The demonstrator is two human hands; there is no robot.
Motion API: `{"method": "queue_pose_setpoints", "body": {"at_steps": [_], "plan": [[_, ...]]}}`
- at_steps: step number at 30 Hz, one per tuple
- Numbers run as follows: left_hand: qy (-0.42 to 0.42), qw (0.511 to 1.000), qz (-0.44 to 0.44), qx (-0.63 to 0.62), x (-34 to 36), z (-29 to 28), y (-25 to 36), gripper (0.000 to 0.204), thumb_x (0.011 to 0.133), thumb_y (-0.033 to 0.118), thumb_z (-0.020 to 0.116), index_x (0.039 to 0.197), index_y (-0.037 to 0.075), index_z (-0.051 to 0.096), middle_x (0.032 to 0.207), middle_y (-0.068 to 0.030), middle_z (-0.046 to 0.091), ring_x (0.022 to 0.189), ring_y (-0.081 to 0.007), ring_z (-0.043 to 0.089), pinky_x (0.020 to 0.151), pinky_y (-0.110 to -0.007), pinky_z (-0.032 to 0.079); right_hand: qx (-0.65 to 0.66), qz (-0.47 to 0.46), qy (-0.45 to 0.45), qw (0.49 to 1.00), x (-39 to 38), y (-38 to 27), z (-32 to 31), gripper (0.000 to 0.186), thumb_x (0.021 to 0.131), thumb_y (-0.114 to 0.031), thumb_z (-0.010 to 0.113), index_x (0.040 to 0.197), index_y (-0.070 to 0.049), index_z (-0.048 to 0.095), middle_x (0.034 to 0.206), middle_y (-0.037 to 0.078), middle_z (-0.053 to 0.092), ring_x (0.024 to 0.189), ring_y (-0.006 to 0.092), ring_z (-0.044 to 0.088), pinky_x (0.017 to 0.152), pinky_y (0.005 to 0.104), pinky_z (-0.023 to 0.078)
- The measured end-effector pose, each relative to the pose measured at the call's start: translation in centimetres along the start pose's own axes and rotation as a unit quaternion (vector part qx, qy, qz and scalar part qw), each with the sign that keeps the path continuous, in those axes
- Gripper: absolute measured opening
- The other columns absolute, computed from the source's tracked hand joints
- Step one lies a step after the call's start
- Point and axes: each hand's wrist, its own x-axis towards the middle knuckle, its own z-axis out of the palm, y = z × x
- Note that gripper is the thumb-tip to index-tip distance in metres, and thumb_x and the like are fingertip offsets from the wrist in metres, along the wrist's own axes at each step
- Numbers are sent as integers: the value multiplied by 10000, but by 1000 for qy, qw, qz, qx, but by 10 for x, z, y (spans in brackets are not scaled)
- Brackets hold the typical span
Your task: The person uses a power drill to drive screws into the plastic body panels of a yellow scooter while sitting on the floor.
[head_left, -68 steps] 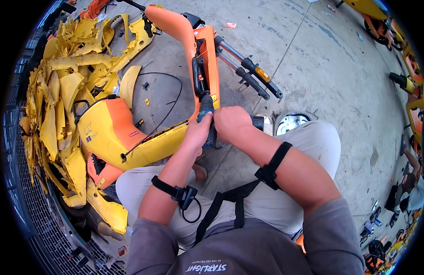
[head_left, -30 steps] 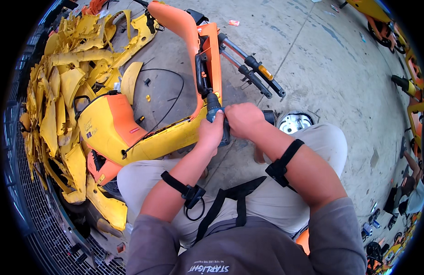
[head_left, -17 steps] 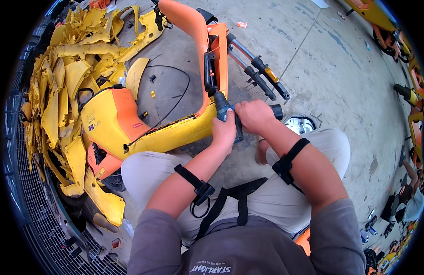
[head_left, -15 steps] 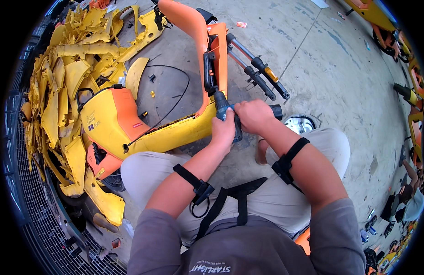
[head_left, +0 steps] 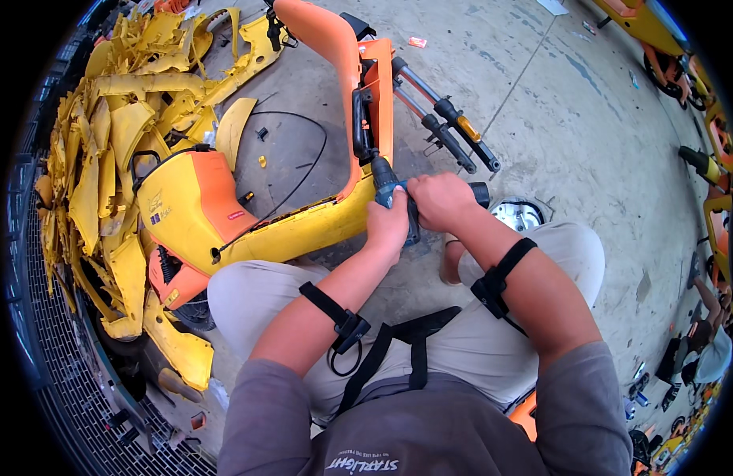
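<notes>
Both my hands are closed around a blue and black power drill. Its nose points away from me, at the lower end of a black part inside the orange front panel of a scooter. My left hand wraps the drill body from the near left side. From the right, my right hand grips it, fingers curled. Past that hand sticks out a dark cylindrical end; whether it belongs to the drill I cannot tell. The scooter's yellow lower body lies along my left knee. The drill's tip is hidden.
Broken yellow panels are heaped at the left. The scooter's fork legs extend on the far right side of the panel. A black cable curls on the floor. A round silver part lies by my right knee. Another person sits far right.
Almost nothing differs. Both hands and the drill stay at the same spot, with only a tiny shift of the view.
</notes>
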Motion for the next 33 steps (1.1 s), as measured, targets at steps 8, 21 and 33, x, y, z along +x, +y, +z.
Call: {"method": "queue_pose_setpoints", "body": {"at_steps": [8, 21, 33], "plan": [[5, 1000, -3, -6, -7, -3, 12, 533, 977, 439, 630, 1046, -85, 562, 956, -175, 663, 834, -232, 668, 706, -378, 526, -5, -1, -2, 1000, 3, -1, -2, 209, 783, -166, 659, 966, -74, 705, 970, 135, 737, 898, 300, 728, 784, 398, 576], [-19, 999, -21, -15, -8, -14, 24, 605, 971, 464, 625, 1107, -123, 568, 982, -157, 663, 839, -205, 661, 698, -347, 517, 22, 8, -38, 999, 6, -6, -14, 222, 737, -141, 649, 937, -47, 670, 914, 150, 714, 854, 349, 707, 749, 443, 573], [-27, 999, -21, -25, 0, -23, 15, 534, 967, 435, 644, 1051, -87, 572, 952, -145, 654, 821, -193, 645, 682, -340, 509, 14, 20, -34, 999, 8, -17, -13, 196, 790, -166, 650, 938, -71, 737, 935, 138, 750, 875, 310, 735, 782, 412, 583]]}}
